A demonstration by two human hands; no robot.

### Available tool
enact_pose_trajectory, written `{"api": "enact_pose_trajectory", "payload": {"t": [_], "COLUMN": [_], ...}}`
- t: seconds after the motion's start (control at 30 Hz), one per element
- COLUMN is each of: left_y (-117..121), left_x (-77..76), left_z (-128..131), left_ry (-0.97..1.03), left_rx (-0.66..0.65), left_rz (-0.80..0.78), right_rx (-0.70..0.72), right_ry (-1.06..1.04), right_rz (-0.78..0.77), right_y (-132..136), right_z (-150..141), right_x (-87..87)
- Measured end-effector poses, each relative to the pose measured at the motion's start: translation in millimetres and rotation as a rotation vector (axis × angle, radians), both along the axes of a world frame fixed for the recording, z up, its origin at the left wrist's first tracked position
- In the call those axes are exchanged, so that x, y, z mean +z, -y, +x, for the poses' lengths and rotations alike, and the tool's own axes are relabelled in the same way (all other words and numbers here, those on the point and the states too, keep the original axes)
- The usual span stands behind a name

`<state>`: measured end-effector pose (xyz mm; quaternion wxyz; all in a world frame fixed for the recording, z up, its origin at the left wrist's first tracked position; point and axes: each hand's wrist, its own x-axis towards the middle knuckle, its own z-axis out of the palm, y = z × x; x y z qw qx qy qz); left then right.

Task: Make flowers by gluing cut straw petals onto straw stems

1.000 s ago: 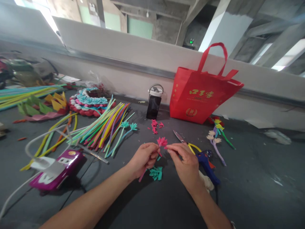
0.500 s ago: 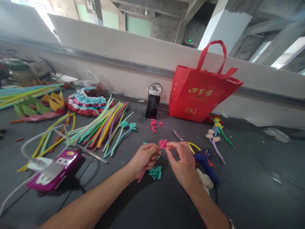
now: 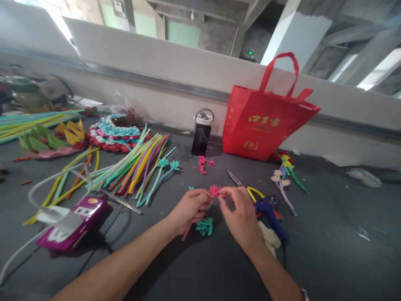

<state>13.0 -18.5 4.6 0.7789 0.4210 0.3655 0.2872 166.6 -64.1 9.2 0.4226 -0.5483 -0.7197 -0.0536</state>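
A pink pipe-cleaner flower (image 3: 214,191) is between my two hands, near the middle of the table. My left hand (image 3: 191,210) is closed round its stem, and a pink stem end pokes out below the fist. With thumb and forefinger, my right hand (image 3: 239,213) pinches the flower's right edge. Below the hands lies a pile of short teal pipe-cleaner pieces (image 3: 204,226). Short pink pieces (image 3: 202,164) are scattered beyond them. Scissors with yellow handles (image 3: 237,178) and a blue glue gun (image 3: 271,217) rest right of my right hand, partly hidden.
A bundle of coloured pipe cleaners (image 3: 134,167) and two teal flowers (image 3: 169,163) lie left. Behind them sits a flowered basket-like piece (image 3: 114,133). A purple power bank (image 3: 73,223) with a white cable stands front left. Farther back are a dark bottle (image 3: 201,136) and a red bag (image 3: 266,121).
Hardly anything differs. The pink flower sits slightly lower and its petals look a little more spread, while both hands keep nearly the same place.
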Motion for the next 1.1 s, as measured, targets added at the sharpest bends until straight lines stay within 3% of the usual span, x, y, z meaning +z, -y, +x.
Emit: {"api": "enact_pose_trajectory", "payload": {"t": [0.43,0.9,1.1], "left_y": [-0.3,-1.7,-3.8], "left_x": [-0.2,0.4,-1.9], "left_z": [0.3,0.7,-0.2], "left_ry": [-0.034,0.104,0.101], "left_rx": [-0.011,0.102,0.093], "left_rz": [0.001,0.044,0.08], "right_rx": [-0.007,-0.096,-0.053], "right_ry": [-0.014,-0.231,-0.261], "right_rz": [-0.064,0.059,-0.021], "right_y": [-2.5,-2.5,-1.1], "right_z": [1.3,8.2,4.8], "right_x": [-2.8,-4.4,-6.5]}}
